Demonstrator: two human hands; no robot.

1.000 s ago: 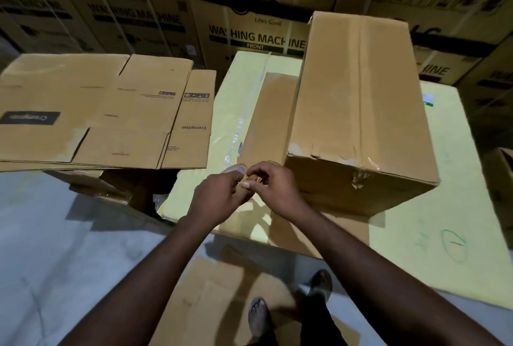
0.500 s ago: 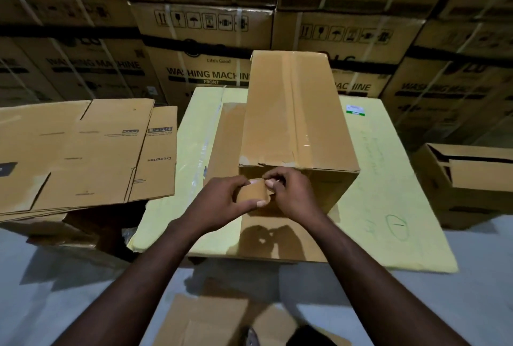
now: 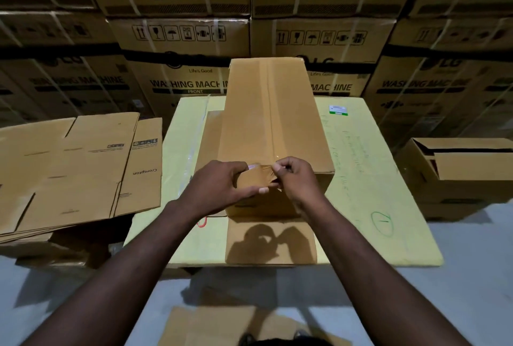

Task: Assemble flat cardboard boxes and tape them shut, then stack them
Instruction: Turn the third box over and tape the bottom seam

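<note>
An assembled brown cardboard box [image 3: 270,121] lies lengthwise on a yellow-topped work surface [image 3: 374,179], with a strip of clear tape along its top seam. My left hand [image 3: 219,187] is closed around a brown tape roll [image 3: 254,179] at the box's near top edge. My right hand [image 3: 294,176] pinches the loose end of the tape just right of the roll. A flat cardboard piece [image 3: 270,243] lies under the box's near end.
A stack of flattened boxes [image 3: 72,168] rests at the left. An open box [image 3: 460,173] stands on the floor at the right. Stacked washing machine cartons [image 3: 180,48] form a wall behind. More flat cardboard [image 3: 211,326] lies on the floor by my feet.
The view has tilted up and centred on the box. Both hands rose with the tape roll from the box's near face up to its top edge, and the right hand now pinches the tape end.
</note>
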